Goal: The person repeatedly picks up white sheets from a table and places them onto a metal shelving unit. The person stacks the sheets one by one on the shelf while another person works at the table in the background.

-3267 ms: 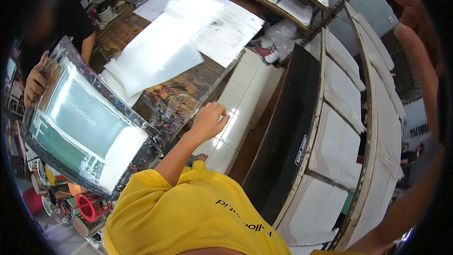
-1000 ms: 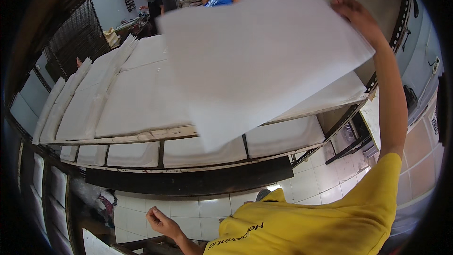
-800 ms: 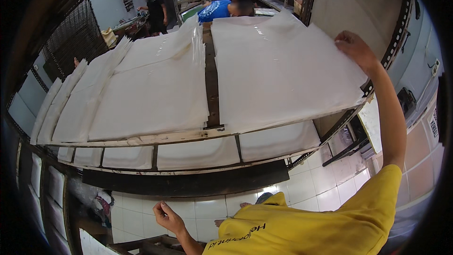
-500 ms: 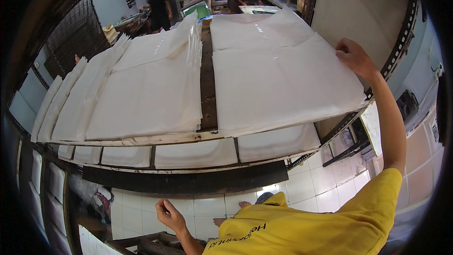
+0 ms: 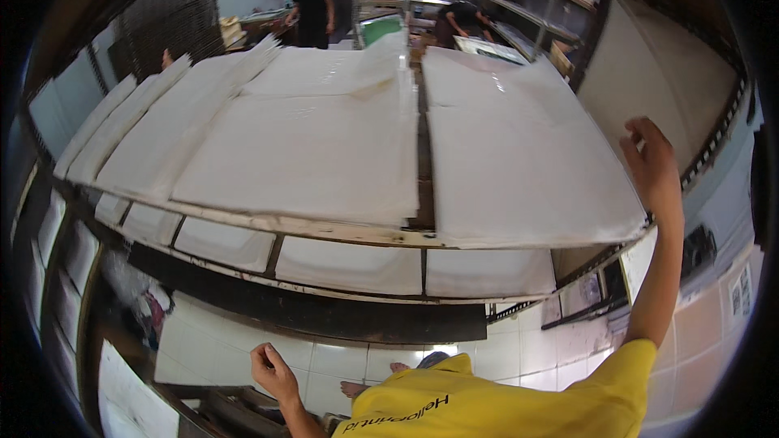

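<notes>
My right hand is raised beside the right edge of a wide stack of milky plastic sheets. Its fingers are bent but apart, and I see nothing in them. To the left, across a dark gap, lies another broad stack of milky sheets, its far part creased and folded up. My left hand hangs low in front of the rack, fingers curled in and apparently holding nothing.
The stacks lie on a metal-framed rack with a pale front edge; a lower shelf holds more white sheets. At lower left stands a dark wooden frame. Two people work beyond the rack.
My right hand has come off the edge of the right stack, and its fingers have spread. The view has turned, so the stacks appear farther right. My left hand stays low and curled.
</notes>
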The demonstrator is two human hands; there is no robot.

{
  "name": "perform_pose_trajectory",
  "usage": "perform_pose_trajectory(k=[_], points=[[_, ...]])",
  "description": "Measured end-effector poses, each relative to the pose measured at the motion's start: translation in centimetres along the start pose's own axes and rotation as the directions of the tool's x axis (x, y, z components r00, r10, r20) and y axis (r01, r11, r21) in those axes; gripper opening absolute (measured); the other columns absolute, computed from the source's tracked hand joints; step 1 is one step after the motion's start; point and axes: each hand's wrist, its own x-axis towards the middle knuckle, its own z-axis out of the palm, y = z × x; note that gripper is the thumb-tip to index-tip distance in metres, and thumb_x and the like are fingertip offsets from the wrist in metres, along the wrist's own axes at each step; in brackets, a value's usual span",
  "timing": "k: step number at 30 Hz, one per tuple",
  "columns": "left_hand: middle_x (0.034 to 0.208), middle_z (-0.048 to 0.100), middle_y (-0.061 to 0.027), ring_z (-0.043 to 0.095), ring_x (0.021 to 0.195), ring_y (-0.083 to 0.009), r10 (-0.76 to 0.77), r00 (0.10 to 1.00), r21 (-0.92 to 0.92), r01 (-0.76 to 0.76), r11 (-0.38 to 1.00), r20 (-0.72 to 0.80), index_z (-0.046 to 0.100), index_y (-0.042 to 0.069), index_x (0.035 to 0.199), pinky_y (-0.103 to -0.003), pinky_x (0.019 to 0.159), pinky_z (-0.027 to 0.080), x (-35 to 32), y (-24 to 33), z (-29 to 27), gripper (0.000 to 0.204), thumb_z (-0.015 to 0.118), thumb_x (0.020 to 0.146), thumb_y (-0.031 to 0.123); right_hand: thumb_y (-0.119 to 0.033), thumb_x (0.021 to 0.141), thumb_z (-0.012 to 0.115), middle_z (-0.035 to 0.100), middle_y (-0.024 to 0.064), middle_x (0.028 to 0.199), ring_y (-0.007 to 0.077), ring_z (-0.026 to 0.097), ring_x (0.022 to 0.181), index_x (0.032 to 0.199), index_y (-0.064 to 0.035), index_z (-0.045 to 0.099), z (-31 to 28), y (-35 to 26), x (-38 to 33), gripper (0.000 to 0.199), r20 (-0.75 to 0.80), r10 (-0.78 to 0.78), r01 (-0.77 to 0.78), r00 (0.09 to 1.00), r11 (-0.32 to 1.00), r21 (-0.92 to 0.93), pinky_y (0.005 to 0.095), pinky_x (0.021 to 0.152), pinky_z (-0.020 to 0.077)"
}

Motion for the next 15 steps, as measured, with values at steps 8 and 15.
perform_pose_trajectory(k=[8, 15], points=[[0.07, 0.058, -0.0085, 0.051, 0.061, -0.0133, -0.113, 0.973, 0.137, 0.143, 0.98, -0.201, 0.063, -0.004, 0.089, -0.028, 0.058, 0.043, 0.8, -2.4, -7.1, 0.013, 0.057, 0.093, 0.007, -0.023, 0.085, 0.076, 0.068, 0.0128, 0.09, 0.0215, 0.065, 0.068, 0.115, 0.0028, 0.064, 8.0, -20.7, -5.9, 0.042, 0.034, -0.999, -0.032, 0.026, 0.033, 0.999, 0.0319, 0.064, 0.0519], [0.08, 0.064, -0.0146, 0.062, 0.067, -0.0275, -0.114, 0.932, 0.147, 0.173, 0.974, -0.343, 0.066, 0.001, 0.09, -0.035, 0.062, 0.049, 2.0, -2.0, -13.4, 0.01, 0.063, 0.087, 0.01, -0.012, 0.093, 0.064, 0.064, 0.0042, 0.088, 0.0123, 0.058, 0.069, 0.114, -0.0005, 0.06, 24.7, -36.2, -23.4, 0.024, 0.538, -0.841, -0.51, 0.057, 0.439, 0.74, 0.0248, 0.065, 0.0482]])
